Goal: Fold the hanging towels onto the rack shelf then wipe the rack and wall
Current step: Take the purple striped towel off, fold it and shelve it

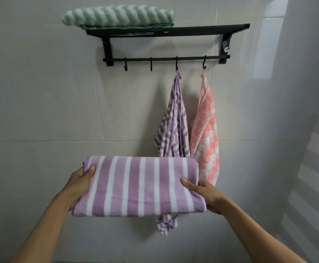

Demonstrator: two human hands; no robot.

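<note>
I judged the job roughly half done on the folding side. A green towel (116, 16) already lay folded on the left end of the rack (167, 31) shelf, and two of the four hooks, the left pair, were bare. A purple towel (138, 186) was folded into a flat rectangle and I held it level below the rack, well short of the shelf. My left hand (78, 184) gripped its left edge, thumb on top and fingers underneath; my right hand (205, 192) gripped the right edge the same way, the two hands wide apart with the towel between them.

Still to do: this towel had to go up on the shelf, and two more hung from the right hooks, a striped one (173, 122) and a pink checked one (206, 130) beside it. No wiping of rack or wall (40, 92) looked begun, as far as I could tell.

The folded towel looked thick and plush, with broad purple and white stripes, its near edge slightly rounded.
</note>
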